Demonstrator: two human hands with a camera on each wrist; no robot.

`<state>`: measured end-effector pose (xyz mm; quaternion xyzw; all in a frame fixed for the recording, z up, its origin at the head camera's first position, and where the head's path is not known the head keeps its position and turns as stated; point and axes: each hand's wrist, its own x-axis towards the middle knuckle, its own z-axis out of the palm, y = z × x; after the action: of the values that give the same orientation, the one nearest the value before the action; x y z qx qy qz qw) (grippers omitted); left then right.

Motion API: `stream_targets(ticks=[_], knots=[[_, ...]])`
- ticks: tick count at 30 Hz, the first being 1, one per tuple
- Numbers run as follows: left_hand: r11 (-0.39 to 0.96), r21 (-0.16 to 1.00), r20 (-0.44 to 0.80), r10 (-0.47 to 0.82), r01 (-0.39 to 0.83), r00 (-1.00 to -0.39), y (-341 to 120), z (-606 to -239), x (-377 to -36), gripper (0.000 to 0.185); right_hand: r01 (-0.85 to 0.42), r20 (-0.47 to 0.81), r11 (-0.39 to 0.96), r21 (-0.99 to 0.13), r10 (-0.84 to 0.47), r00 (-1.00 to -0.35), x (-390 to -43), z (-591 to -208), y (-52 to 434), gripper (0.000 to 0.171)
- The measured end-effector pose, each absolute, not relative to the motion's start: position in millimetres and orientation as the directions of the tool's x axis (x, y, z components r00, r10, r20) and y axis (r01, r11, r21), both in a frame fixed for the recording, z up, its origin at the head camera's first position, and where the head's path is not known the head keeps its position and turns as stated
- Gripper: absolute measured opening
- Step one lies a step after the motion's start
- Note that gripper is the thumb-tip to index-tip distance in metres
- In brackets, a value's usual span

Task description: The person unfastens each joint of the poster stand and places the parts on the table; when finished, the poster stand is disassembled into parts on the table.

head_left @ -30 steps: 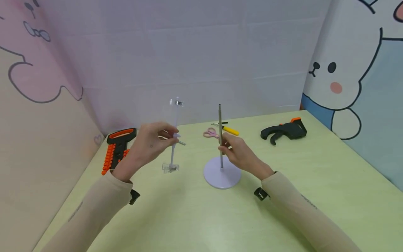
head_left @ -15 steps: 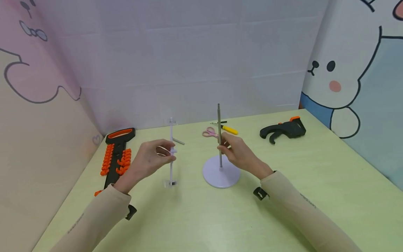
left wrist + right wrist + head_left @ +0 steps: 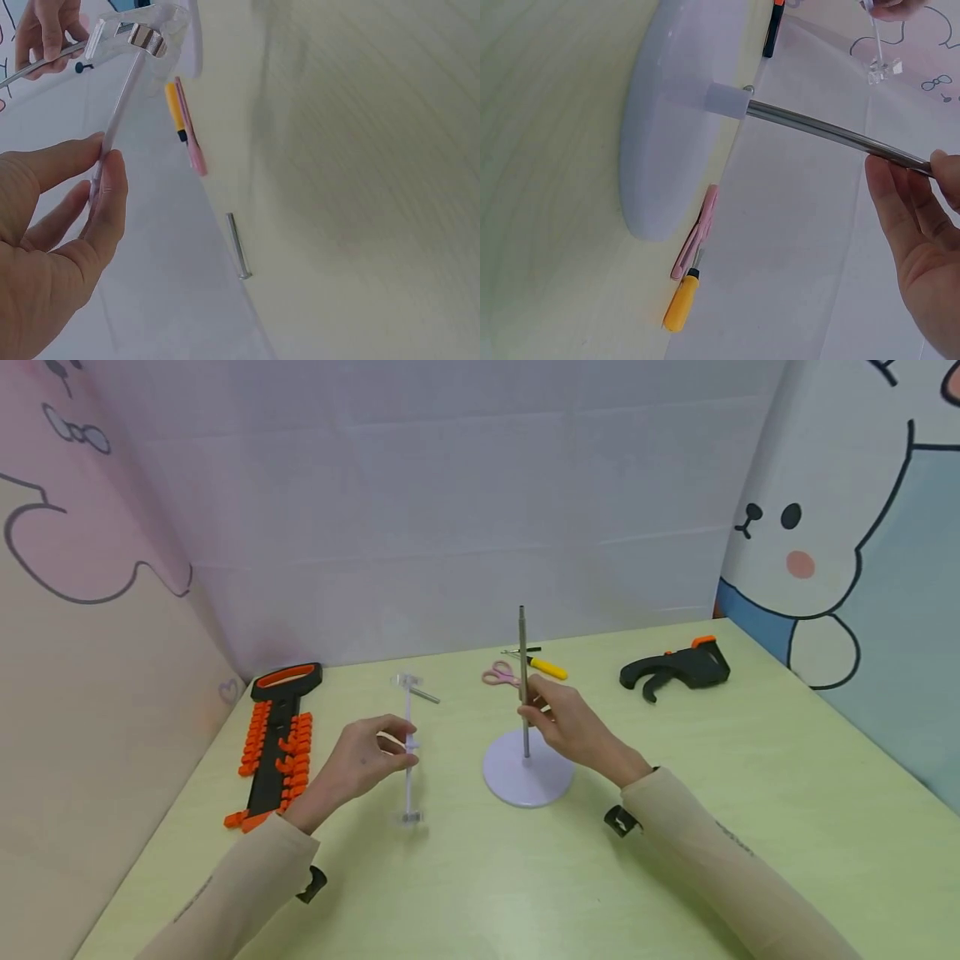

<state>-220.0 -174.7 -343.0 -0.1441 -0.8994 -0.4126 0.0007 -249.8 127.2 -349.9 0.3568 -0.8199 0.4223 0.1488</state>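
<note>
In the head view my left hand pinches a thin white crossbar near its middle. Each end of the bar carries a clear plastic clip; one clip with a shiny metal piece shows large in the left wrist view. My right hand grips an upright metal pole between thumb and fingers. The pole rises from a round white base standing on the table, through a short white collar in the right wrist view. A small metal bolt lies on the table beyond the left hand.
Behind the pole lie pink scissors and a yellow-handled screwdriver. A black trigger-style tool with orange parts is at the back right. On the left lies a black rack with rows of orange clips. A wall sheet borders the table's back.
My left hand has come down and slightly nearer with the crossbar, revealing the bolt and more of the rack. The crossbar has turned a little. My right hand stays on the pole.
</note>
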Motion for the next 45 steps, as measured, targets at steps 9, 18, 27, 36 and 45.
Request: stream_targets(ticks=[9, 18, 27, 36, 45], knots=[[0.672, 0.722, 0.007, 0.231, 0.165, -0.973, -181.6, -352.1, -233.8, 0.034, -0.729, 0.553, 0.383, -0.567, -0.479, -0.681, -255.4, -338.5, 129.9, 0.011], [0.690, 0.697, 0.019, 0.255, 0.196, -0.967, -180.8, -355.0, -243.9, 0.031, -0.740, 0.550, 0.380, -0.555, -0.500, -0.669, -262.2, -327.1, 133.0, 0.009], [0.712, 0.679, -0.008, 0.253, 0.181, -0.967, -178.3, -356.7, -248.9, 0.032, -0.729, 0.546, 0.404, -0.553, -0.486, -0.683, -261.9, -325.2, 136.3, 0.010], [0.740, 0.642, -0.015, 0.275, 0.201, -0.961, -178.2, -367.3, -248.1, 0.029, -0.726, 0.552, 0.388, -0.567, -0.475, -0.685, -259.1, -332.5, 136.9, 0.010], [0.775, 0.610, -0.050, 0.250, 0.168, -0.967, -181.0, -379.7, -232.2, 0.027, -0.710, 0.534, 0.376, -0.596, -0.475, -0.699, -248.8, -350.6, 128.5, 0.010]])
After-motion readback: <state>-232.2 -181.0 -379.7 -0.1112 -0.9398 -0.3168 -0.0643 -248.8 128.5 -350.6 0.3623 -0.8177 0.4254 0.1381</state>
